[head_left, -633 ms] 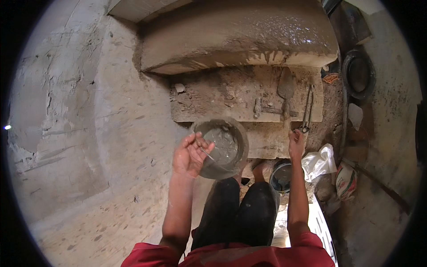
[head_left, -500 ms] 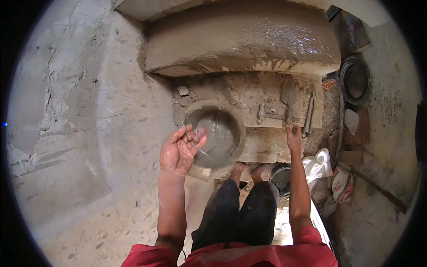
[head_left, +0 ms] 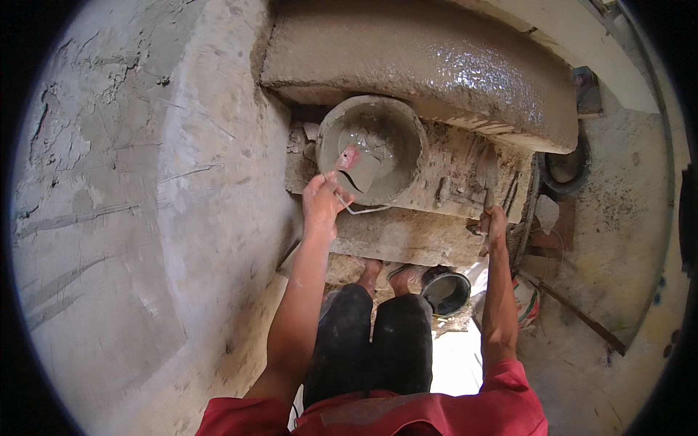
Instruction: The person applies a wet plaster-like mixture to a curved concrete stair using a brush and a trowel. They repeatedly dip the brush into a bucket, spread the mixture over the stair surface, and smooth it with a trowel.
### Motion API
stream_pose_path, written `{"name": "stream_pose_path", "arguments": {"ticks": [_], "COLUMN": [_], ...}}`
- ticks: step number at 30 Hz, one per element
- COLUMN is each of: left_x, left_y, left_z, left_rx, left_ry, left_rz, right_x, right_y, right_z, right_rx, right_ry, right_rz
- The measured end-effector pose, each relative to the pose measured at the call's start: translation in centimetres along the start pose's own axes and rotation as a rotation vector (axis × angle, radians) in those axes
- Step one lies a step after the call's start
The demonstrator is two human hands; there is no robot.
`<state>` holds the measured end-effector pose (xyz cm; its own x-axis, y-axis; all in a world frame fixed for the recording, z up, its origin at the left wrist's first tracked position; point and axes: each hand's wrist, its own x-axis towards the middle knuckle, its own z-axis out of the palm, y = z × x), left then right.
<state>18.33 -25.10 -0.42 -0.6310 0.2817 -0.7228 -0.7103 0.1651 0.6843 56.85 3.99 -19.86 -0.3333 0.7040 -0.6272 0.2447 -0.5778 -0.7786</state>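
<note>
My left hand (head_left: 321, 203) is closed on the thin wire handle (head_left: 363, 211) of a grey, mortar-smeared bucket (head_left: 419, 156). The bucket stands on the upper step, close to the plastered ledge. Inside it are wet grey mix and a pink object (head_left: 348, 157) whose kind I cannot make out. Over on the right, the fingers of my right hand (head_left: 496, 224) are wrapped round the handle of a pointing trowel (head_left: 487, 168), its blade directed away from me. Beside the trowel lie a hammer-like tool (head_left: 445, 192) and a long, narrow tool (head_left: 512, 192).
A wet plastered ledge (head_left: 407, 58) spans the far side, and a rough wall (head_left: 123, 182) rises on the left. Below the step (head_left: 400, 238) sits a black bucket (head_left: 445, 292) near my feet. A dark round tub (head_left: 566, 171) and a wooden strip (head_left: 582, 312) are on the right.
The bucket has moved away from me, up against the ledge. My left hand has gone forward with it and its fingers have closed on the handle. My right hand stays at the trowel.
</note>
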Motion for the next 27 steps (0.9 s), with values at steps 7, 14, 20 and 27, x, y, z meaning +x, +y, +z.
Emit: {"name": "stream_pose_path", "arguments": {"ticks": [7, 14, 20, 27], "left_x": [0.2, 9.5, 10.4, 5.0], "left_y": [-0.6, 2.1, 2.5, 6.6], "left_z": [-0.5, 6.6, 7.6, 4.8], "left_rx": [1.132, 1.742, 1.553, 1.011], "left_ry": [0.239, -0.063, 0.01, 0.0], "left_rz": [0.828, 0.442, 0.334, 0.204], "right_x": [-8.9, -15.2, -18.8, -22.1], "right_y": [-2.2, -1.0, -0.7, 0.2], "right_z": [3.5, 6.7, 8.7, 8.4], "right_rx": [-0.026, 0.096, 0.087, 0.173], "right_ry": [0.304, 0.274, 0.226, 0.207], "right_rz": [0.003, 0.01, -0.046, -0.025]}}
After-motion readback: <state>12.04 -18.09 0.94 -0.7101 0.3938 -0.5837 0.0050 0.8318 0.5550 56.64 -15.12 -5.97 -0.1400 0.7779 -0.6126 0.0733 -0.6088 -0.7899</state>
